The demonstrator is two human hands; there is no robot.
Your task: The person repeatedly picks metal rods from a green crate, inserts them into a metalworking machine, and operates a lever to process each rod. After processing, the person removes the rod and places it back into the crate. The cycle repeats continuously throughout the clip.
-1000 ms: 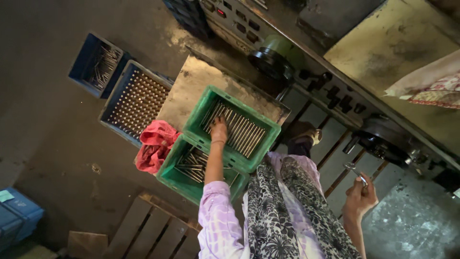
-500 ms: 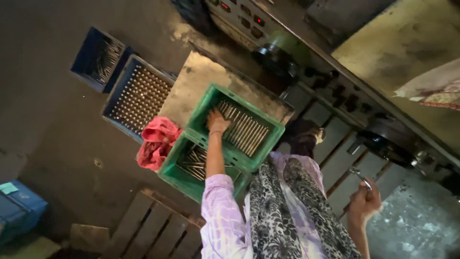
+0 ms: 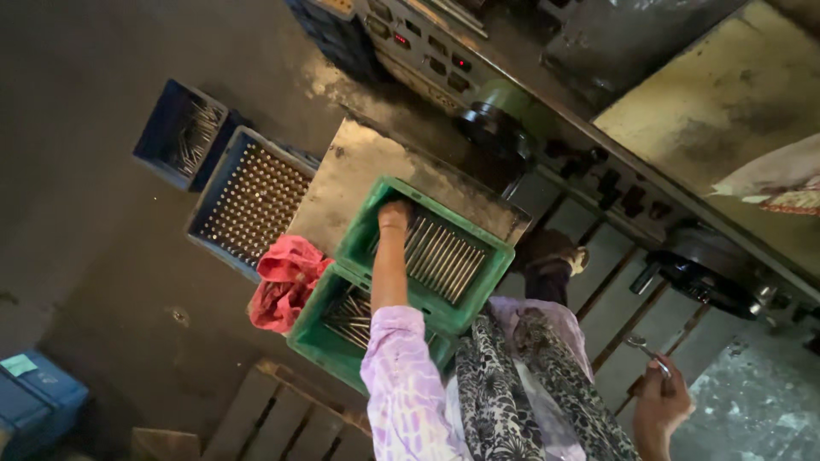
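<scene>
**One hand in the green crate, the other gripping a small metal tool**

From the head camera, looking straight down: the person's left hand point(image 3: 394, 214) reaches to the far rim of the upper green crate point(image 3: 427, 252), just left of the frame's centre. The fingers there are curled down toward the crate's contents, and I cannot tell whether they grip anything. Inside that crate lie metal rods point(image 3: 444, 256) packed side by side. A second green crate point(image 3: 342, 329) sits beneath and a little toward the lower left, also holding rods. Both rest against a worn metal plate point(image 3: 359, 171). A red cloth point(image 3: 286, 282) is bunched just beside the lower crate's left corner.

At the lower right of the frame the right hand point(image 3: 658, 405) has its fingers closed around a small metal tool point(image 3: 649, 352), held well apart from the crates.

At the upper left a blue crate point(image 3: 248, 201) filled with upright pins stands on the floor, and another blue crate point(image 3: 179, 132) with loose rods lies beyond it. A machine point(image 3: 530, 111) with a control panel runs across the top of the frame. Wooden pallet slats point(image 3: 282, 418) show at the bottom, and a blue box point(image 3: 34, 401) sits in the lower left corner.
</scene>
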